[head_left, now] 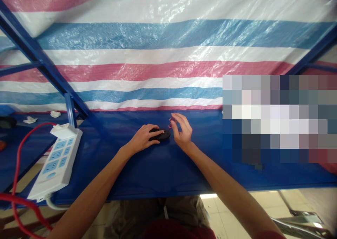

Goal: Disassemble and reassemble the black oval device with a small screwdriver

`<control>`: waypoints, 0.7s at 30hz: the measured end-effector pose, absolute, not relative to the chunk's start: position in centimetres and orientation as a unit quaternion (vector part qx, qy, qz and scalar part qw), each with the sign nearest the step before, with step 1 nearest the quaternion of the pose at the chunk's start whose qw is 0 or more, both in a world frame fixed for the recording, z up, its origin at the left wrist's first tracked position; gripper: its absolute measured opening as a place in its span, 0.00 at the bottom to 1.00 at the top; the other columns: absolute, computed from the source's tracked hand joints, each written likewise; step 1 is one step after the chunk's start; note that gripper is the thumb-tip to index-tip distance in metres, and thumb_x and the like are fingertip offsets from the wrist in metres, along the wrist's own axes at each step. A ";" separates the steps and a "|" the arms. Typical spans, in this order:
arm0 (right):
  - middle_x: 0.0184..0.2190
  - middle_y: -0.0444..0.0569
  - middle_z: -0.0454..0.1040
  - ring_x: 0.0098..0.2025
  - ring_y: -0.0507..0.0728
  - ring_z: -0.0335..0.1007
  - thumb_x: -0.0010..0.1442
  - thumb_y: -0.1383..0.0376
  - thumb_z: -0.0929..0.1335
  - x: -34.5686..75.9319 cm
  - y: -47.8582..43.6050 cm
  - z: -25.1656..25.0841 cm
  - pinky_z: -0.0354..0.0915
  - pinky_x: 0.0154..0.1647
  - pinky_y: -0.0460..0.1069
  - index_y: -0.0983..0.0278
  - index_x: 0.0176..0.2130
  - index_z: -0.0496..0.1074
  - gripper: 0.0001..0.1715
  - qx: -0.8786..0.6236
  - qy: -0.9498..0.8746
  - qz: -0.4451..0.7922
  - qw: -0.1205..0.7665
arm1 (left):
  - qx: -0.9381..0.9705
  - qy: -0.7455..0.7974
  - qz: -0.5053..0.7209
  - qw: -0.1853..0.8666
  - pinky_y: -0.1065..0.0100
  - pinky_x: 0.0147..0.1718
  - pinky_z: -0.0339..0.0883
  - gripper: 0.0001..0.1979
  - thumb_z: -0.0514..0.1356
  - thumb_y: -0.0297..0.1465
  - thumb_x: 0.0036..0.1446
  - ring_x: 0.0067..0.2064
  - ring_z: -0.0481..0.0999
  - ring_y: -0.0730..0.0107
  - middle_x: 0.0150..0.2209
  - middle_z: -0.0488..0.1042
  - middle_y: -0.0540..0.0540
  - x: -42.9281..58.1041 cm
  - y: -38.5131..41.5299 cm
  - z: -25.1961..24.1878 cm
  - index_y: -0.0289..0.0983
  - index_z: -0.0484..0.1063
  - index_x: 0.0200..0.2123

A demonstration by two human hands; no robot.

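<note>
On the blue table (163, 172) lies a flat black oval object (163, 136); its exact kind cannot be made out. My left hand (144, 137) grips it from the left, the index finger laid across its top and the thumb along the near side. A tiny pale spot shows near that fingertip. Just right of the object, my right hand (182, 129) is raised slightly, thumb and fingers closed in a pinch. Between them is a small reddish-purple piece (170, 124), too small to name.
A white power strip (59, 158) with blue sockets stands at the left, a red cable (18, 154) running beside it. Crumpled white scraps (55, 114) lie behind. Blue frame posts (44, 58) flank a striped plastic sheet (158, 35). A blurred-out patch covers the right side.
</note>
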State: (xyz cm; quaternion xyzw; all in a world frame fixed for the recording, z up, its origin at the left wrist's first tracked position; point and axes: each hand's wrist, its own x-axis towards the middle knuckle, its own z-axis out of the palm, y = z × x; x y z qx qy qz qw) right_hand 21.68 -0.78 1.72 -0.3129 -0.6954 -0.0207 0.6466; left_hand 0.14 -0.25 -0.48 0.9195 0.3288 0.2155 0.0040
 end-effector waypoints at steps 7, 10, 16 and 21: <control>0.46 0.56 0.74 0.47 0.57 0.72 0.64 0.70 0.61 21.7 -0.9 1.5 0.71 0.49 0.54 0.65 0.52 0.70 0.18 -0.318 -0.703 -0.008 0.636 | 0.918 0.327 0.223 0.008 0.56 0.53 0.61 0.22 0.59 0.42 0.59 0.54 0.68 0.58 0.54 0.68 0.41 0.2 -0.2 -0.5 0.44 0.68 0.56; 0.45 0.54 0.74 0.46 0.57 0.72 0.62 0.69 0.64 21.7 -0.9 1.5 0.71 0.48 0.53 0.64 0.51 0.70 0.16 -0.312 -0.698 -0.011 0.644 | 0.920 0.328 0.216 0.005 0.56 0.52 0.61 0.22 0.58 0.43 0.59 0.53 0.68 0.57 0.54 0.68 0.41 0.2 -0.2 -0.5 0.44 0.68 0.56; 0.46 0.56 0.74 0.47 0.58 0.72 0.64 0.68 0.63 21.8 -0.8 1.6 0.72 0.47 0.53 0.65 0.51 0.71 0.17 -0.328 -0.703 -0.012 0.631 | 0.920 0.331 0.212 0.005 0.56 0.52 0.61 0.22 0.58 0.43 0.59 0.54 0.68 0.57 0.54 0.68 0.41 0.2 -0.3 -0.3 0.45 0.68 0.56; 0.46 0.56 0.74 0.48 0.58 0.72 0.64 0.68 0.61 21.8 -0.8 1.7 0.70 0.50 0.54 0.64 0.52 0.70 0.18 -0.327 -0.706 -0.010 0.629 | 0.919 0.331 0.212 0.009 0.56 0.52 0.61 0.23 0.59 0.42 0.59 0.53 0.68 0.58 0.54 0.68 0.40 0.3 -0.4 0.0 0.44 0.68 0.56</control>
